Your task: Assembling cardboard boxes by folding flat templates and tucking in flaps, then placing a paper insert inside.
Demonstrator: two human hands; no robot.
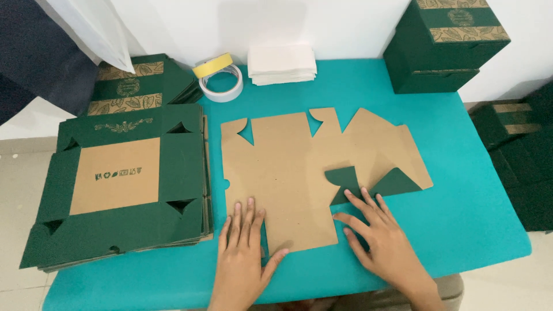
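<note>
Kraft die-cut box blank (288,173) on teal desk (461,207); left hand (245,245), right hand (377,233) open, pressing flat; uneven pressure risks crooked crease.

Flat box blank (294,173) is lying mid-table (461,219), two small flaps folding over onto its right part. Left hand (245,245) is resting flat on the blank's near edge; right hand (377,230) is sitting just right of it, fingertips touching the folded flaps. Stack of unfolded blanks (115,184) is lying to the left. Behind: tape rolls (222,80), then a pile of folded sheets (282,63) to their right. Assembled boxes (440,43) are standing at the far right corner.
</note>
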